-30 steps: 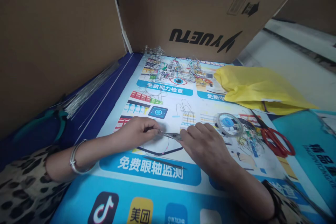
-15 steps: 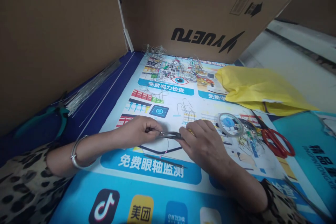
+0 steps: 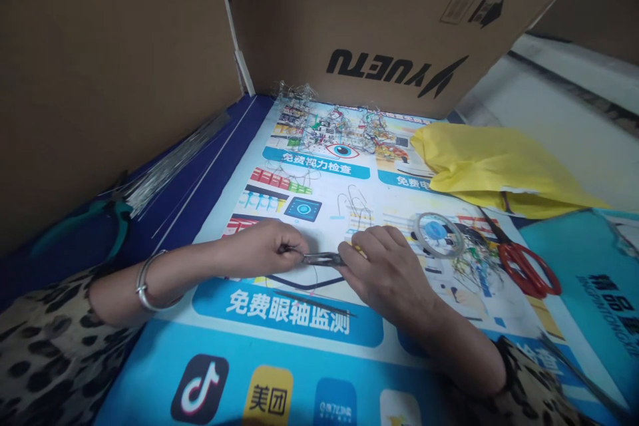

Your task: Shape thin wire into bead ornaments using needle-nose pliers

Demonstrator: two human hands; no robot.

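Observation:
My right hand (image 3: 384,266) is closed round the handles of small metal pliers (image 3: 323,258), whose jaws point left. My left hand (image 3: 280,246) is pinched shut at the jaw tips, on what looks like the end of a thin wire (image 3: 316,278). That wire curves down below the jaws, with a tiny pink spot low on it. Its end inside my left fingers is hidden. Several thin dark straight strands (image 3: 317,304) lie on the printed sheet (image 3: 210,339) just below my hands.
Tangled wire pieces (image 3: 372,130) lie at the back, bent wires (image 3: 357,203) nearer. Left are a bundle of straight wires (image 3: 164,173) and a teal-handled tool (image 3: 122,233). Right are a tape roll (image 3: 421,239), red-handled scissors (image 3: 509,266) and a yellow bag (image 3: 499,160). Cardboard (image 3: 379,6) stands behind.
Both hands stay almost in place, with the pliers at the same spot. The hanging wire and its pink spot have shifted slightly up and left. The view has moved a little.

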